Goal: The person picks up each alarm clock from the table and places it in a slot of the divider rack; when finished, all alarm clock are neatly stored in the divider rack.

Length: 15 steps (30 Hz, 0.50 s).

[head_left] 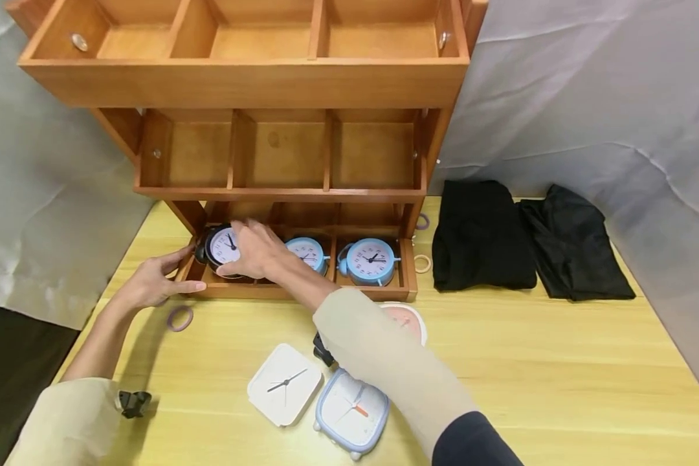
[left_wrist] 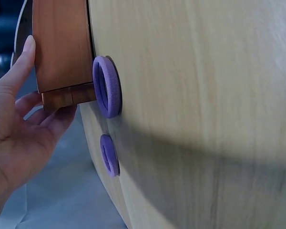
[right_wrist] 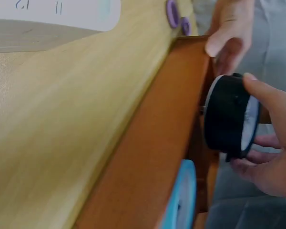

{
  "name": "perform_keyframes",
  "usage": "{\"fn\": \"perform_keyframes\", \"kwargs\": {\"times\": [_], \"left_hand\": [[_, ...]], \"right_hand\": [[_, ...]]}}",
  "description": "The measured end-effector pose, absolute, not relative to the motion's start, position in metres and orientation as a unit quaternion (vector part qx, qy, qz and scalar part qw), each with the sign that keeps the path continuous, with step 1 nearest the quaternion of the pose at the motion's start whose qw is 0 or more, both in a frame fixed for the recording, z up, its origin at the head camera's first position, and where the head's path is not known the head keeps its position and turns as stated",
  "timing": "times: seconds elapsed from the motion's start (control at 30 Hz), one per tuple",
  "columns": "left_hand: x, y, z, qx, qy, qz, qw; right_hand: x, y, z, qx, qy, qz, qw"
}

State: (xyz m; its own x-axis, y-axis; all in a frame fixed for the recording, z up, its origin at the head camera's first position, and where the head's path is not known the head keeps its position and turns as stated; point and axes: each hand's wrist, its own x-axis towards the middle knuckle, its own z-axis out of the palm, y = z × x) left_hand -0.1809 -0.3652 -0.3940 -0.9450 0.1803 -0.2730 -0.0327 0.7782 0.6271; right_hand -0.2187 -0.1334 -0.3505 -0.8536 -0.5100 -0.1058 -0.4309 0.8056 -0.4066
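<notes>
My right hand point(head_left: 256, 249) holds a round black alarm clock point(head_left: 221, 244), its white face up, over the left compartment of the low wooden drawer point(head_left: 378, 293). In the right wrist view, the thumb and fingers are spread around the black casing, which sits tilted above the drawer's edge. My left hand point(head_left: 150, 279) grips the drawer's front left corner, thumb on the front board and fingers behind the side. Two light-blue alarm clocks lie in the other compartments, one in the middle point(head_left: 307, 251), partly behind my right wrist, and one on the right point(head_left: 371, 261).
On the table lie a white square clock point(head_left: 284, 385), a blue-grey alarm clock point(head_left: 349, 417) and a pink clock point(head_left: 406, 317) partly under my sleeve. Purple hair ties point(left_wrist: 115, 93) sit by the left corner. Two wooden tiers point(head_left: 244, 84) overhang the drawer; black cloths point(head_left: 482, 239) lie right.
</notes>
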Motion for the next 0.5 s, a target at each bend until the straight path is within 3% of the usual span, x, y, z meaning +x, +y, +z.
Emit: {"fn": "perform_keyframes", "kwargs": {"times": [0.27, 0.5], "left_hand": [[-0.186, -0.359, -0.397, 0.041, 0.93, 0.333, 0.151], [-0.183, -0.362, -0.395, 0.025, 0.93, 0.338, 0.144]], "right_hand": [[-0.224, -0.141, -0.379, -0.246, 0.946, -0.187, 0.097], [-0.228, -0.15, -0.381, -0.257, 0.948, -0.16, 0.103]]}}
